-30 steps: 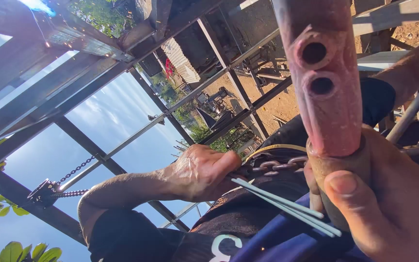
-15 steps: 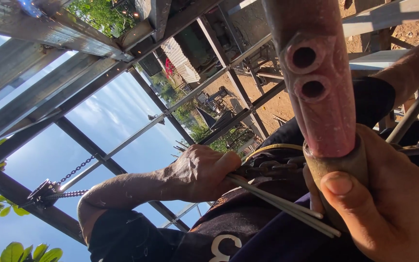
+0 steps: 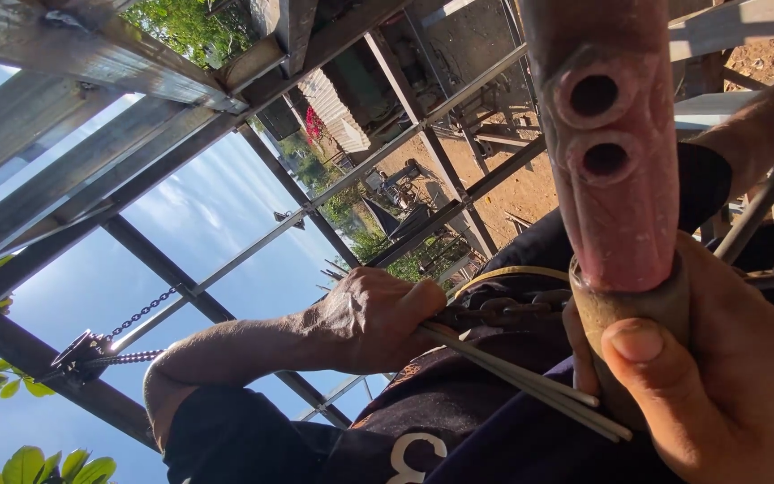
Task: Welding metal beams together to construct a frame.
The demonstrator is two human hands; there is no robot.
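We are looking at the right hand [image 3: 718, 385] up close at the lower right, its fingers clenching around a brown handle [image 3: 624, 314], thumb pressing across the front. A reddish holder [image 3: 615, 152] is rising out of that handle toward the top edge, showing two round holes, one above the other.

The left hand [image 3: 374, 318] is sitting mid-frame, fingers curling tight around a bundle of thin grey rods [image 3: 530, 381]. Those rods are running from the fist down and to the right, their tips ending just beside the right hand. Near the left knuckles a dark chain [image 3: 503, 312] and a yellowish cable [image 3: 503, 273] are lying against our dark clothing [image 3: 459, 430].

Behind the hands a steel frame [image 3: 199, 116] of beams and slim bars is crossing the view, blue sky showing through it. A second chain [image 3: 141, 314] is hanging off a beam at the left, linking to a small clamp [image 3: 78, 351]. Green leaves [image 3: 29, 462] are peeking in at the bottom left corner.
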